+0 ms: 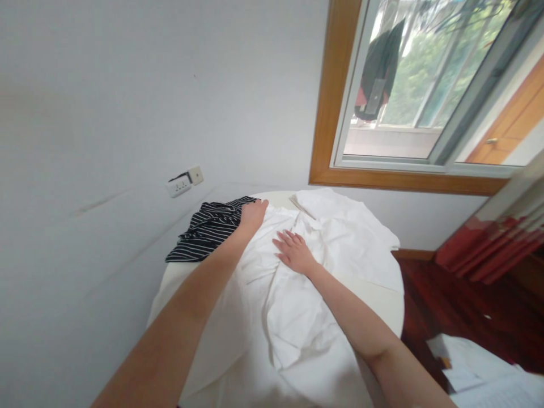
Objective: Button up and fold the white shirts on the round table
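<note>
A white garment (293, 317) lies spread and wrinkled over a round table with a pale top (378, 309). At its far left edge my left hand (254, 215) is closed on the cloth, fingers curled and partly hidden. My right hand (294, 251) lies flat on the middle of the garment, its fingers spread. A black garment with white stripes (208, 229) is bunched beside my left hand, near the wall. To the right of my right hand lies more white cloth (352, 238); I cannot tell whether it is part of the same garment.
The table stands against a white wall with a power socket (179, 185). A wood-framed window (391, 180) is at the upper right. A red and pale curtain (484, 249) hangs at the right. White papers (480, 362) are at the lower right, above a dark red floor (429, 294).
</note>
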The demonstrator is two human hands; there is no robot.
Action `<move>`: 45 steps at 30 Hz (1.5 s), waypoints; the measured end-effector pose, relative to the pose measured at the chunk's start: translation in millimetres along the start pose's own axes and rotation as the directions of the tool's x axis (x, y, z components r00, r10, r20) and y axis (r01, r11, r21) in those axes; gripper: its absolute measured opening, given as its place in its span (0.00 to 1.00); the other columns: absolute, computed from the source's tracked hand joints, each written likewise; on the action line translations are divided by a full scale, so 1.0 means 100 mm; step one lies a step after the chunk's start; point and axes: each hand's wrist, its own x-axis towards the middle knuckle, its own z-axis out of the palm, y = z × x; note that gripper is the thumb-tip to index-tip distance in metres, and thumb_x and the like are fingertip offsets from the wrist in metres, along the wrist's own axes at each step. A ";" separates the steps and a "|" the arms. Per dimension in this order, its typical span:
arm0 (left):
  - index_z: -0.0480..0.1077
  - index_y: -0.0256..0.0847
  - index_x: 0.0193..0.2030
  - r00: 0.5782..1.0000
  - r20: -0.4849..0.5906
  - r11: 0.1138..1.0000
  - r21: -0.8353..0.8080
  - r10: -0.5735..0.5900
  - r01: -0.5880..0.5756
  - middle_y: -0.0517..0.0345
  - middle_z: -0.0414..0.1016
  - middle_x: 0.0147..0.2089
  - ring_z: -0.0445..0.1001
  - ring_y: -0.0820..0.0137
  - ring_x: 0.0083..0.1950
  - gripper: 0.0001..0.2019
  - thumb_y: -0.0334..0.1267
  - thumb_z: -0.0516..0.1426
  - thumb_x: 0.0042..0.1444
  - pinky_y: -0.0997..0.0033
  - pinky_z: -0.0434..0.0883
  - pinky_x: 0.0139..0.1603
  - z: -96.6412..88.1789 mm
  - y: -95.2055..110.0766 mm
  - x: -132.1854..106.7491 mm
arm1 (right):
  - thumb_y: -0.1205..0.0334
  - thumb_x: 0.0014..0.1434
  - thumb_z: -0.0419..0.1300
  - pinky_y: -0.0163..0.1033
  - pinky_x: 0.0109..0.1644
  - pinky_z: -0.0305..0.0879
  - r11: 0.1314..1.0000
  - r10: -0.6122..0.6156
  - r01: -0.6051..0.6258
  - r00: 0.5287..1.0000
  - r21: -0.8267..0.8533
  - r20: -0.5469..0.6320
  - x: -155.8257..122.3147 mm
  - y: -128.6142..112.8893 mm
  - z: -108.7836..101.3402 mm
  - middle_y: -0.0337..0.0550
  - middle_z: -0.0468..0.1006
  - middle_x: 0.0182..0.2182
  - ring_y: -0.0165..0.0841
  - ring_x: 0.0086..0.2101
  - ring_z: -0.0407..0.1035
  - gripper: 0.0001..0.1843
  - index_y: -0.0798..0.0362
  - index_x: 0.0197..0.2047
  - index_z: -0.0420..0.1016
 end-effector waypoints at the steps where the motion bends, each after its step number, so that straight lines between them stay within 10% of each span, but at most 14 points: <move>1: 0.65 0.39 0.52 1.000 -0.010 1.000 0.007 0.030 -0.030 0.42 0.71 0.47 0.72 0.59 0.47 0.16 0.30 0.42 0.63 0.62 0.65 0.46 -0.04 0.04 0.01 | 0.48 0.67 0.43 0.48 0.65 0.44 1.000 -0.015 0.014 0.999 0.024 0.043 0.00 0.01 0.04 0.41 0.52 0.68 0.39 0.65 0.46 0.28 0.44 0.67 0.55; 14: 0.61 0.39 0.54 0.996 -0.052 0.992 0.097 -0.079 0.084 0.43 0.66 0.48 0.72 0.59 0.45 0.16 0.28 0.40 0.64 0.64 0.67 0.42 -0.19 -0.59 -0.11 | 0.49 0.65 0.48 0.48 0.65 0.48 0.996 0.045 -0.060 0.976 0.065 0.211 -0.07 0.27 0.01 0.39 0.61 0.64 0.37 0.63 0.53 0.24 0.42 0.62 0.64; 19: 0.63 0.37 0.52 0.998 -0.048 0.998 0.049 -0.027 0.029 0.44 0.67 0.48 0.72 0.61 0.45 0.15 0.30 0.41 0.64 0.65 0.68 0.42 -0.25 -0.42 -0.09 | 0.58 0.64 0.49 0.45 0.60 0.56 0.996 0.071 -0.075 0.994 0.052 0.082 0.24 0.11 -0.13 0.43 0.69 0.59 0.37 0.57 0.61 0.21 0.48 0.58 0.69; 26: 0.66 0.37 0.50 0.998 -0.054 0.999 -0.026 0.027 -0.028 0.45 0.68 0.47 0.73 0.62 0.45 0.15 0.31 0.42 0.64 0.66 0.68 0.43 -0.21 -0.11 -0.09 | 0.48 0.68 0.40 0.54 0.64 0.48 0.993 0.076 -0.086 0.990 0.078 0.120 0.75 -0.18 0.11 0.39 0.49 0.69 0.40 0.66 0.45 0.28 0.43 0.69 0.50; 37: 0.66 0.38 0.49 0.997 -0.039 0.998 0.015 -0.062 0.062 0.47 0.69 0.47 0.72 0.61 0.46 0.13 0.36 0.45 0.64 0.67 0.67 0.44 -0.15 -0.68 -0.20 | 0.36 0.62 0.44 0.53 0.66 0.42 0.986 0.147 -0.163 0.958 0.045 0.247 0.75 0.11 0.38 0.46 0.52 0.68 0.40 0.65 0.48 0.41 0.48 0.71 0.42; 45: 0.69 0.37 0.44 0.996 -0.092 0.945 -0.327 -0.017 -0.014 0.49 0.73 0.45 0.71 0.65 0.49 0.09 0.36 0.51 0.61 0.69 0.66 0.51 0.28 -0.17 -0.13 | 0.46 0.68 0.35 0.53 0.57 0.55 0.980 0.198 -0.197 0.972 -0.018 0.128 0.95 0.04 0.31 0.40 0.52 0.68 0.42 0.59 0.56 0.28 0.39 0.67 0.54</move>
